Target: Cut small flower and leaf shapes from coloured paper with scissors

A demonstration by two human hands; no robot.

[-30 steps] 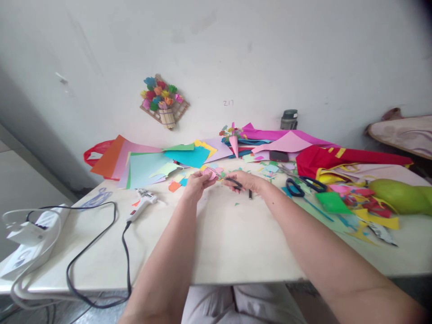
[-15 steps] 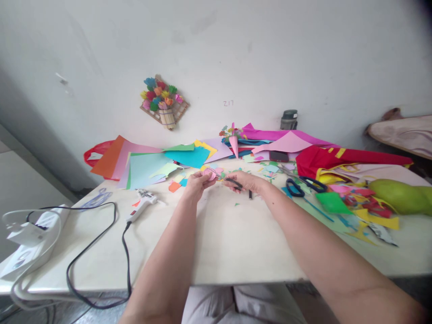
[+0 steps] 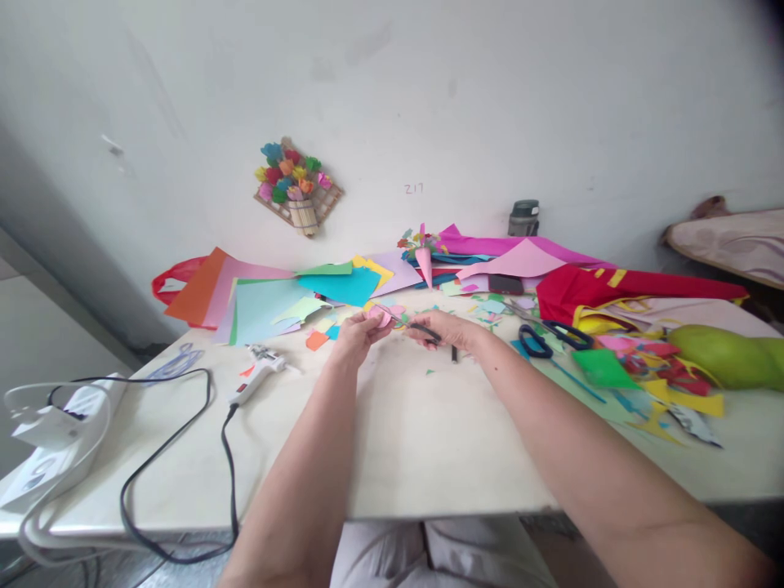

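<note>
My left hand (image 3: 363, 333) is closed on a small piece of pink paper (image 3: 380, 317), pinched between thumb and fingers over the middle of the table. In my right hand (image 3: 446, 330) is a small pair of scissors (image 3: 422, 331) with dark handles, its blades pointing left at the pink paper. Whether the blades are apart I cannot tell. Small coloured paper scraps (image 3: 490, 306) lie behind and around both hands. A green scrap (image 3: 429, 372) rests on the table (image 3: 447, 449) in front of them.
A glue gun (image 3: 260, 374) with a black cord lies left, near a white power strip (image 3: 61, 441). Coloured sheets (image 3: 269, 306) spread along the back, beside a pink paper cone with flowers (image 3: 424, 265). Larger scissors (image 3: 551, 336), red cloth (image 3: 612, 290) and a green object (image 3: 716, 355) occupy the right.
Almost nothing differs. The scissors and the pink paper have shifted very slightly between my hands, which stay in the same place.
</note>
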